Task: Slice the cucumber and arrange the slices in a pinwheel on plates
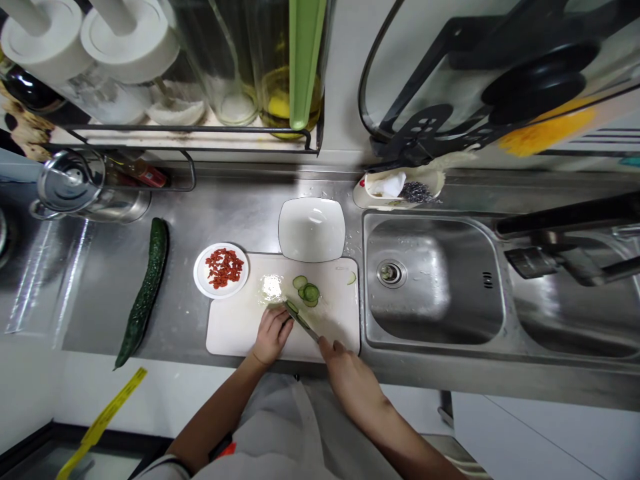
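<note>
Cucumber slices (311,293) lie on a white cutting board (235,330), near the kitchen knife (307,327) gripped in the right hand (347,373). The left hand (271,331) curls beside the knife; I cannot tell whether its grip holds anything.

1 head-worn camera looks forward and steeply down at the counter (225,207) from near above.
</note>
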The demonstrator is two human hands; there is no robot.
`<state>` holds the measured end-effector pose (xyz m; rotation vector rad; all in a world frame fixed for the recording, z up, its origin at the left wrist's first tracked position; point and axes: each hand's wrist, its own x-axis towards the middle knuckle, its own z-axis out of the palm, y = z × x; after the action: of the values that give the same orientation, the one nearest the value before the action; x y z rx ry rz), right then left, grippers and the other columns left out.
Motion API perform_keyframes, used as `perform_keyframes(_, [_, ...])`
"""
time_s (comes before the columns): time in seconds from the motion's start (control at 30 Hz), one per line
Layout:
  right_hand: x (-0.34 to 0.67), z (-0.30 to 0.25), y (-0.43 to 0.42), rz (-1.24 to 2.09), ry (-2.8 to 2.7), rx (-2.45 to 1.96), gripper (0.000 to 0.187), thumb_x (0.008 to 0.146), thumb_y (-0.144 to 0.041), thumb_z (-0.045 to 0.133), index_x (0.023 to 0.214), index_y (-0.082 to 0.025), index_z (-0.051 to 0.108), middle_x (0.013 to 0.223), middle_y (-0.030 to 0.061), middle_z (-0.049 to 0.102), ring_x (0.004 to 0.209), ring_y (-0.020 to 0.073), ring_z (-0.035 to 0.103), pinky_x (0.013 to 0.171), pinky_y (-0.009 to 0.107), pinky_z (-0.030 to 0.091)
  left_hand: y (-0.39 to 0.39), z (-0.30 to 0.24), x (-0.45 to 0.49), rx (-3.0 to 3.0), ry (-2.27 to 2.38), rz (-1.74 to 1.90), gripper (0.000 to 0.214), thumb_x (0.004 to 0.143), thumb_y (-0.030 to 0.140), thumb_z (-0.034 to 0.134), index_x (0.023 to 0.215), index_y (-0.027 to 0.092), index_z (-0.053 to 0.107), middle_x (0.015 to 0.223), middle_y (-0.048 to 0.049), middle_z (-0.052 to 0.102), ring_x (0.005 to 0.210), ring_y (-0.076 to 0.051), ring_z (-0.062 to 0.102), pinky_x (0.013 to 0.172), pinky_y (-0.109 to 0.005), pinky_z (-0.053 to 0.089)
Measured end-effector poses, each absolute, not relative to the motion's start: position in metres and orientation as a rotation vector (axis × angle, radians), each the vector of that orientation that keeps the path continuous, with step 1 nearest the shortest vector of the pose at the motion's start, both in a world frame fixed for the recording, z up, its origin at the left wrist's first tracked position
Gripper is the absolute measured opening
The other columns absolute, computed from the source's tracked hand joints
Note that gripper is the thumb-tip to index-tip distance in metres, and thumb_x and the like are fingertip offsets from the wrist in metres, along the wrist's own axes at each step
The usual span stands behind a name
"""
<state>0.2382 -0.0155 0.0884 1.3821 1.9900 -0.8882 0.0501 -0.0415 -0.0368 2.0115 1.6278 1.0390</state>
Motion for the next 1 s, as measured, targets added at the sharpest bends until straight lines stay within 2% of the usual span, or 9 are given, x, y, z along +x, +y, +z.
perform_keyframes(0.53, [0.229,0.087,-0.006,-0.903,1.974,1.383,0.046,0.087,-0.001,0.027,0.12,-0.019,0.054,0.097,0.0104,0.065,0.083,0.0205,0.067,0.063,0.026,0.048,-0.041,-0.038,0.05,1.993,1.633,1.036,0.025,0.085,0.016,0.058,0.11,0.017,0.059,0.1,-0.0093,0.063,0.099,-0.019,0.06,0.089,-0.039,0.051])
perform_keyframes(1.0, [0.22,0.077,-0.004,-0.85,2.025,1.428,0.046,0.085,0.0,0.029,0.12,-0.018,0.055,0.095,0.0122,0.066,0.079,0.0191,0.066,0.062,0.025,0.047,-0.041,-0.042,0.05,1.971,1.605,1.07,0.025,0.085,0.016,0.058,0.11,0.018,0.059,0.101,-0.0095,0.065,0.099,-0.02,0.061,0.089,-0.04,0.051])
